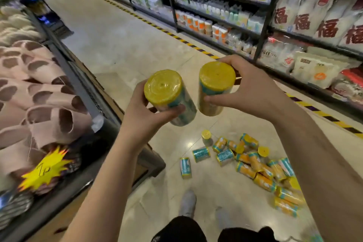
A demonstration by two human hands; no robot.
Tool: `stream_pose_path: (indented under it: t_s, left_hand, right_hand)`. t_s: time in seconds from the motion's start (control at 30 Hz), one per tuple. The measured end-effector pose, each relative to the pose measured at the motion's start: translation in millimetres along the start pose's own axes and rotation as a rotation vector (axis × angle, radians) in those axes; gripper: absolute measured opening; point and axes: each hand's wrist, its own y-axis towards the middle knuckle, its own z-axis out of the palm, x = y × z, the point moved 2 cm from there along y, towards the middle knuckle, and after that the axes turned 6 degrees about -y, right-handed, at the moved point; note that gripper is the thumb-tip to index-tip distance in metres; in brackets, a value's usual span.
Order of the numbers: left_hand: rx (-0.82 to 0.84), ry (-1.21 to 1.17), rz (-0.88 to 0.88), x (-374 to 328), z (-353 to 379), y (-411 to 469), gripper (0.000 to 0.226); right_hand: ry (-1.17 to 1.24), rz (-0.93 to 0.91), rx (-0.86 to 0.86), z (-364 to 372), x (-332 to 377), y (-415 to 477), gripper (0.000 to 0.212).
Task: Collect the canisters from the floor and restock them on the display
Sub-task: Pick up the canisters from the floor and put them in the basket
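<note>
My left hand [145, 116] grips a yellow-lidded canister [167, 92] with a teal and orange label, held up in the middle of the view. Just to its right, my right hand [247, 92] grips a second yellow-lidded canister [215, 84]. Both are held at chest height, lids toward me, almost touching. Below them, several more canisters [255, 163] lie scattered on the tiled floor at lower right, most on their sides, a few upright.
A low display bin [82, 88] of pink slippers with a yellow starburst price tag [45, 169] runs along the left. Dark shelving [263, 25] stocked with packaged goods lines the right, behind yellow-black floor tape. My feet stand near the canister pile.
</note>
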Motion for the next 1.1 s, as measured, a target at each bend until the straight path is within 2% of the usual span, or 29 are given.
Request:
stream_pose_path:
  t_s: [0.1, 0.27, 0.43, 0.63, 1.0, 1.1]
  left_hand:
    - [-0.111, -0.014, -0.078, 22, -17, -41, 0.085]
    - [-0.348, -0.048, -0.155, 49, -58, -119, 0.079]
    - [-0.567, -0.038, -0.250, 86, -125, -221, 0.083]
    - [-0.804, -0.058, -0.341, 116, -202, -362, 0.082]
    - [-1.135, -0.017, -0.446, 145, -353, -612, 0.080]
    - [-1.231, -0.022, -0.451, 149, -390, -663, 0.073]
  right_hand:
    - [-0.001, -0.057, 0.108, 30, 7, -3, 0.074]
    - [0.014, -0.158, 0.300, 105, 40, -17, 0.077]
    - [0.030, -0.281, 0.490, 192, 93, -57, 0.067]
    - [0.037, -0.422, 0.705, 301, 173, -137, 0.069]
    - [0.075, -0.598, 0.974, 491, 342, -314, 0.067]
    - [0.117, -0.646, 1.047, 537, 389, -352, 0.067]
